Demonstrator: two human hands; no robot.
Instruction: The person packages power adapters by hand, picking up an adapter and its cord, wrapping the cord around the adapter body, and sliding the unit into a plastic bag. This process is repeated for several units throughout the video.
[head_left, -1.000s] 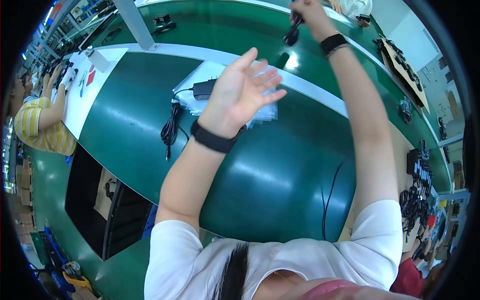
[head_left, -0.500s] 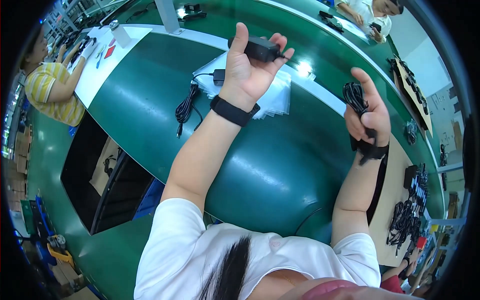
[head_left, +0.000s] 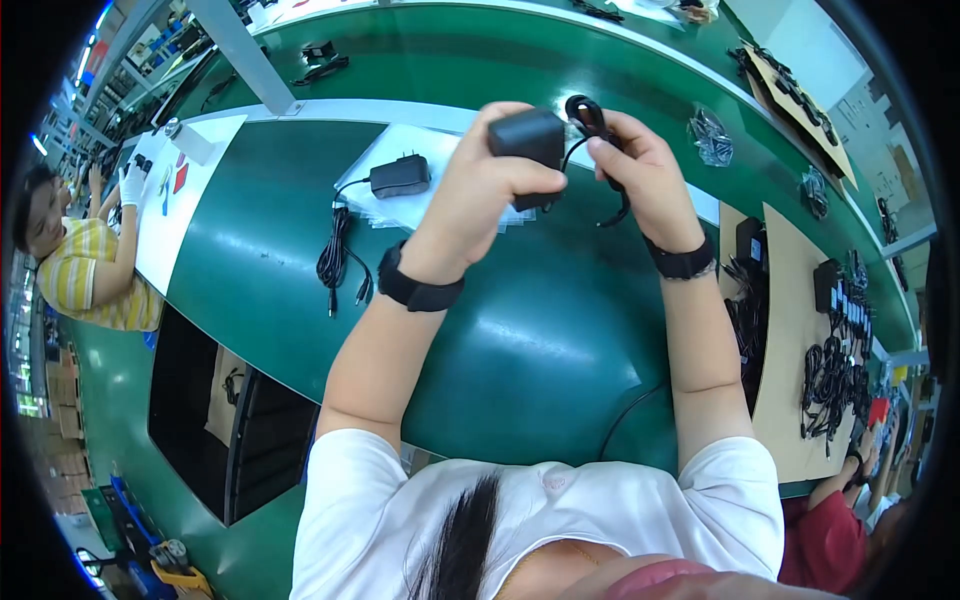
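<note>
We hold a black power adapter in our left hand, raised above the green counter — the fingers wrapped behind the block, the thumb across its near side. Our right hand pinches a looped black cable between thumb and fingers, close beside the adapter, with one end dangling below. A second adapter (prongs pointing away from us) lies on a stack of clear plastic bags; its bundled cord rests on the counter, nearer to us. To our right, more black cables lie on a cardboard sheet — well apart from our hands.
</note>
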